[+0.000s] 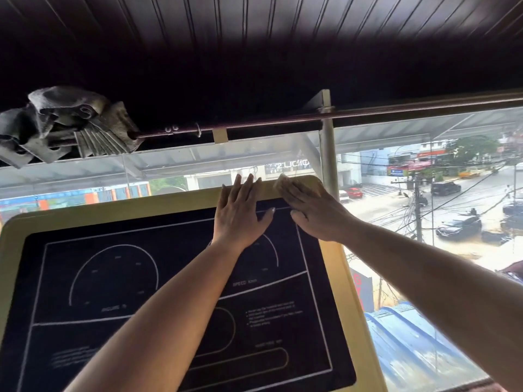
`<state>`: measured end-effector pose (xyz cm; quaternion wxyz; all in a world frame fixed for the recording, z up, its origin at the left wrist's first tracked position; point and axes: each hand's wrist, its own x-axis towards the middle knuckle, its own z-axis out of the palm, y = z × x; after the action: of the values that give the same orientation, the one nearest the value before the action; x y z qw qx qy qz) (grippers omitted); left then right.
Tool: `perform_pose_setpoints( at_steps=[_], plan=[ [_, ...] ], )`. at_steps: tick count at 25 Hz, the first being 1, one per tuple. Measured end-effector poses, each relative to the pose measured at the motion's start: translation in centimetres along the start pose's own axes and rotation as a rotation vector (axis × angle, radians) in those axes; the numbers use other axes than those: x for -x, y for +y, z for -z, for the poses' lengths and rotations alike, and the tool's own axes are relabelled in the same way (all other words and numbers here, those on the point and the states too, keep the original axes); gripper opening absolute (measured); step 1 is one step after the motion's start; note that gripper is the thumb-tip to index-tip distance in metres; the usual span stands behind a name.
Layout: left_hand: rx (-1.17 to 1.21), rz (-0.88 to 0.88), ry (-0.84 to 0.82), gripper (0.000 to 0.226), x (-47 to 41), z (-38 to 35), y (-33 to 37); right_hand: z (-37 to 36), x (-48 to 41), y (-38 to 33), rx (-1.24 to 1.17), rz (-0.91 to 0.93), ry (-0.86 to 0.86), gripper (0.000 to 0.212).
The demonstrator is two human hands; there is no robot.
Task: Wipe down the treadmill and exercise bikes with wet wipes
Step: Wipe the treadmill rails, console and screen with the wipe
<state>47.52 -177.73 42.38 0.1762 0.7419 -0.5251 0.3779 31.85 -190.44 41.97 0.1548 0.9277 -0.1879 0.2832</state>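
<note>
Wet wipe (pixel 282 182): pressed under the right hand's (pixel 314 213) straight fingers on the treadmill console rim (pixel 113 207), which runs leftward beneath the left hand (pixel 240 213), flat and empty.

We log the treadmill console's frame (pixel 169 206) as pale yellow. Its panel (pixel 113 281) is black with thin white lines: arcs, boxes and small white lettering. The wet wipe (pixel 281 181) at the frame's far right corner reads off-white. Far left, a bunched cloth (pixel 65 123) is grey with pleated folds. The ceiling (pixel 254 38) is dark brown with grooved planks, and the rod (pixel 396 112) is reddish brown. Outside right we see a black car (pixel 458 226), a red car (pixel 355 192), a tan road (pixel 376 206) and, nearer, a blue ribbed roof (pixel 410 343).
</note>
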Motion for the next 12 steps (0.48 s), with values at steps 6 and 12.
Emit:
perform_pose_setpoints(
  at_steps=[6, 12],
  plan=[
    [-0.01, -0.04, -0.016, 0.079, -0.6, -1.1, 3.7, -1.7, 1.5, 0.2, -0.192, -0.161, 0.286, 0.061],
    [-0.066, -0.093, 0.09, 0.082, 0.2, -2.8, 4.6, -0.8, 0.5, 3.3, -0.149, -0.024, 0.409, 0.045]
  ],
)
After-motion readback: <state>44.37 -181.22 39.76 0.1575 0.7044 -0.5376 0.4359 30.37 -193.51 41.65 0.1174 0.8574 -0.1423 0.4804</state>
